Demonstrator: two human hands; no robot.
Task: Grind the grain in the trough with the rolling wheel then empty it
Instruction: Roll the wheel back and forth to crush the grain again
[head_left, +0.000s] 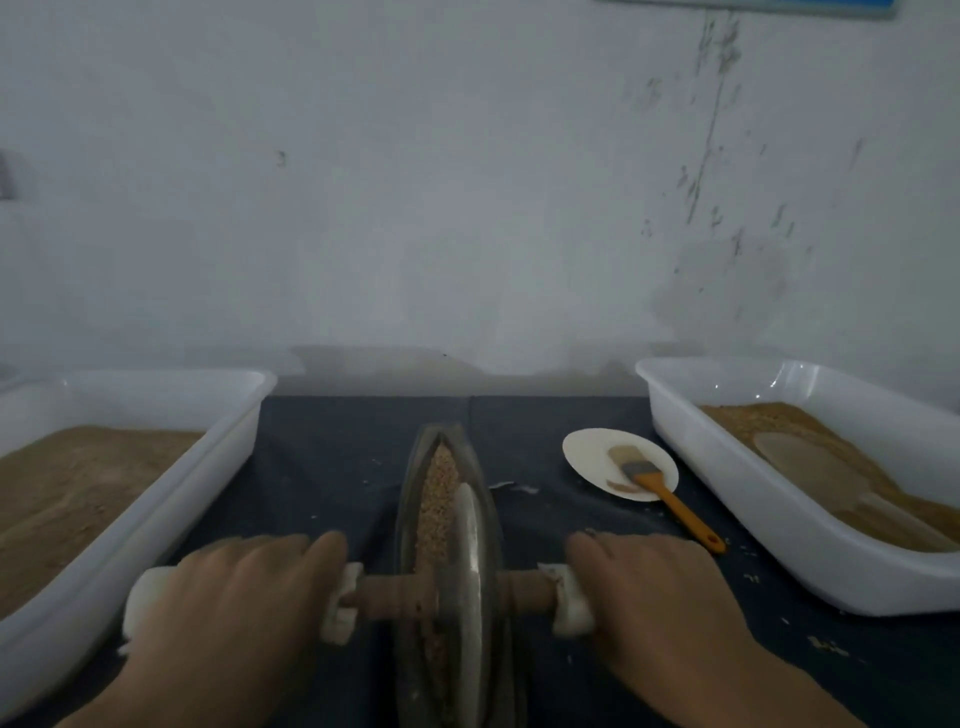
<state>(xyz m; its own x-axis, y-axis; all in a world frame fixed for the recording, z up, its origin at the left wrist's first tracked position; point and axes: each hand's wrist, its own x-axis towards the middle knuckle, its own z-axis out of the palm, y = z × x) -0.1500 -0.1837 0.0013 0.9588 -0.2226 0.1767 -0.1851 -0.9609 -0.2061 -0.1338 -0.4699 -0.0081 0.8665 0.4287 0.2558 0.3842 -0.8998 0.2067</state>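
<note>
Dark cloth-covered table (322, 457), stained white wall (415, 182) behind. Trough (415, 467) w/ grain (439, 493) at ctr; rolling wheel (470, 571) inside, btwn left hand (234, 587) & right hand (644, 587), both curled round padded axle handles.

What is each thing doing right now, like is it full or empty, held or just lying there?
Trough: holds grain, not emptied.
Rolling wheel: upright in the trough.
Left hand: grips the wheel's left handle.
Right hand: grips the right handle.
Left tub: holds brown powder.
Right tub: holds grain and a scoop.
Brush: unheld, bristles on the plate.
Plate: flat on the cloth.
</note>
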